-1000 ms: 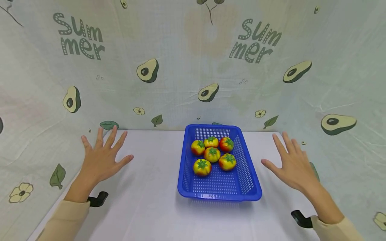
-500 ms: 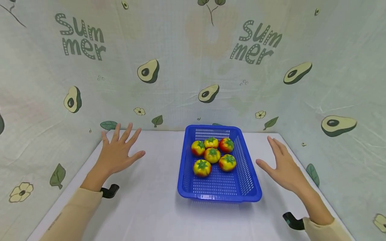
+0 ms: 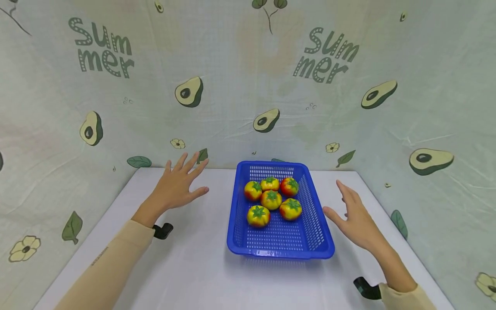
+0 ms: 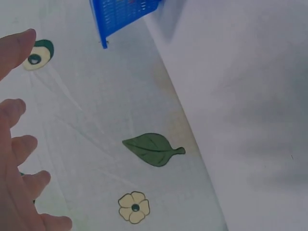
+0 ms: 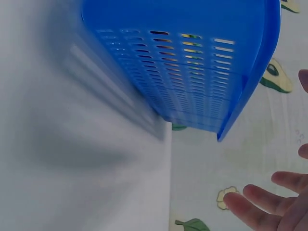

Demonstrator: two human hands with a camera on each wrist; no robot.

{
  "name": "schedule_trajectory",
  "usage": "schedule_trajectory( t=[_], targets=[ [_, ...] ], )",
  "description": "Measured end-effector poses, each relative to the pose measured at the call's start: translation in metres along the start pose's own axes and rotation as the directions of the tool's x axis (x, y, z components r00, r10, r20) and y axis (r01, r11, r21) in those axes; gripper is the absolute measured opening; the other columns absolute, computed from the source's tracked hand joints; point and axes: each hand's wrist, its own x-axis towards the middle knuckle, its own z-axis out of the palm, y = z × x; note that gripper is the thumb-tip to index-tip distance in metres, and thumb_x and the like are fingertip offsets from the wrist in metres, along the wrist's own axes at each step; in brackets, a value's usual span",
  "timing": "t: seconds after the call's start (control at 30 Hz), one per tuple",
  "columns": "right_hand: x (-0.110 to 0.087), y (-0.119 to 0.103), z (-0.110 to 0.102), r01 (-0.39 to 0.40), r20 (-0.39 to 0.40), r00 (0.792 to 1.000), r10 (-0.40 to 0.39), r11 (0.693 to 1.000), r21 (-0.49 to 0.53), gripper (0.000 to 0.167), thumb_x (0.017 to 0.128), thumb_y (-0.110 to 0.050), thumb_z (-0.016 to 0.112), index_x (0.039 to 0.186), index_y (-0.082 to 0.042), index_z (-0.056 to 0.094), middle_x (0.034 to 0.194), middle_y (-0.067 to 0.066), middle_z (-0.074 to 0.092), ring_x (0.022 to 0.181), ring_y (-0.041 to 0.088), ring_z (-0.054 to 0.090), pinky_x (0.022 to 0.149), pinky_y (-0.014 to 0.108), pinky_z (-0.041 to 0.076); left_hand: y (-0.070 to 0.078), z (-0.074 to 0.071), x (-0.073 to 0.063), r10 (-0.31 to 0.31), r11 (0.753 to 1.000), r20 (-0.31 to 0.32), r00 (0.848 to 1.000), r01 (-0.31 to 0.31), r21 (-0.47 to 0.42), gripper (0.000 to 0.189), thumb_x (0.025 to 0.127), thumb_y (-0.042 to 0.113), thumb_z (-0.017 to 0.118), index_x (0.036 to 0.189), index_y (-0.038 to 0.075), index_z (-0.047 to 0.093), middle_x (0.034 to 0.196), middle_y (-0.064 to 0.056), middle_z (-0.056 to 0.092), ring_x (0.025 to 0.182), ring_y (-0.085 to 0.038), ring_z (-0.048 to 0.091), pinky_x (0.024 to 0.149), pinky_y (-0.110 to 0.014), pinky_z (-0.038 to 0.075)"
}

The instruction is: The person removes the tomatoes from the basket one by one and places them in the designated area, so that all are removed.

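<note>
A blue plastic basket [image 3: 280, 252] with slotted walls stands on the white table, holding several red-and-yellow tomatoes [image 3: 258, 216] with green star-shaped tops. To its left my left hand [image 3: 174, 186] hovers with fingers spread, thumb toward the basket, touching nothing. On the other side my right hand [image 3: 356, 221] is held up beside the right wall, fingers fairly straight and thumb apart, a small gap from the rim. In the right wrist view the basket's side wall [image 5: 192, 72] fills the top, and the fingertips [image 5: 236, 202] show at lower right.
The white table [image 3: 193, 267] meets a pale cloth backdrop [image 3: 228, 56] printed with avocados, leaves, flowers and lettering at the back and both sides. Black wrist straps with mounts [image 3: 162, 231] stick out from both sleeves.
My left hand has moved right, toward the basket, and slightly up. My right hand has come a little left, closer to the basket, its fingers less spread. The basket and tomatoes have stayed put.
</note>
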Motion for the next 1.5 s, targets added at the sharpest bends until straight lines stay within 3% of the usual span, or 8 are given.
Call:
schedule_trajectory(
  t=[0.2,0.53,0.77,1.0,1.27,1.37,1.5],
  targets=[
    [0.000,0.001,0.010,-0.002,0.008,1.000,0.001,0.997,0.081,0.091,0.105,-0.038,0.067,0.171,-0.008,0.012,0.164,0.036,0.027,0.129,0.054,0.054,0.084,0.060,0.063,0.011,0.006,0.026,0.050,0.996,0.038,0.998,-0.047,-0.079,0.085,0.101,0.059,0.063,0.170,0.021,0.029,0.176,-0.015,0.021,0.160,-0.049,0.016,0.120,-0.079,0.015],
    [-0.003,0.001,0.024,-0.041,0.014,0.999,0.039,0.989,0.142,0.089,0.105,-0.038,0.066,0.170,-0.008,0.014,0.158,0.034,0.037,0.123,0.049,0.060,0.086,0.059,0.063,0.033,0.011,0.063,0.115,0.969,0.088,0.990,-0.092,-0.228,0.084,0.099,0.056,0.068,0.168,0.026,0.033,0.175,-0.011,0.027,0.161,-0.044,0.020,0.122,-0.073,0.026],
    [-0.003,-0.002,0.031,-0.065,0.046,0.997,0.058,0.984,0.166,0.089,0.104,-0.036,0.067,0.170,-0.008,0.015,0.154,0.031,0.043,0.117,0.043,0.064,0.084,0.053,0.065,0.053,0.013,0.086,0.205,0.906,0.097,0.974,-0.152,-0.394,0.077,0.098,0.046,0.075,0.165,0.024,0.042,0.173,-0.012,0.031,0.159,-0.042,0.024,0.123,-0.070,0.028],
    [-0.006,-0.001,0.033,-0.093,0.055,0.995,0.085,0.982,0.162,0.083,0.105,-0.037,0.067,0.168,-0.005,0.023,0.149,0.029,0.052,0.109,0.035,0.065,0.082,0.047,0.065,0.074,0.019,0.109,0.298,0.866,0.122,0.947,-0.214,-0.453,0.073,0.099,0.035,0.076,0.163,0.019,0.044,0.168,-0.012,0.041,0.156,-0.037,0.035,0.126,-0.062,0.028],
    [-0.013,0.001,0.034,-0.119,0.101,0.990,0.099,0.970,0.212,0.078,0.105,-0.030,0.069,0.167,-0.006,0.028,0.149,0.028,0.053,0.098,0.023,0.065,0.074,0.022,0.058,0.091,0.030,0.127,0.333,0.840,0.238,0.912,-0.172,-0.515,0.077,0.098,0.031,0.077,0.165,0.022,0.040,0.168,-0.010,0.041,0.158,-0.033,0.033,0.128,-0.057,0.028],
    [-0.014,0.002,0.033,-0.118,0.107,0.990,0.096,0.968,0.221,0.078,0.105,-0.029,0.069,0.167,-0.006,0.028,0.147,0.027,0.055,0.095,0.020,0.065,0.074,0.020,0.057,0.094,0.033,0.131,0.326,0.842,0.272,0.905,-0.147,-0.519,0.078,0.098,0.030,0.078,0.166,0.024,0.039,0.169,-0.008,0.039,0.159,-0.034,0.030,0.128,-0.058,0.027],
    [-0.015,0.005,0.034,-0.120,0.114,0.989,0.095,0.964,0.238,0.077,0.105,-0.028,0.068,0.167,-0.006,0.028,0.146,0.027,0.056,0.094,0.019,0.066,0.076,0.020,0.057,0.097,0.038,0.136,0.334,0.827,0.302,0.893,-0.124,-0.548,0.080,0.097,0.029,0.079,0.166,0.023,0.039,0.171,-0.007,0.036,0.160,-0.035,0.027,0.127,-0.061,0.027]
  ],
)
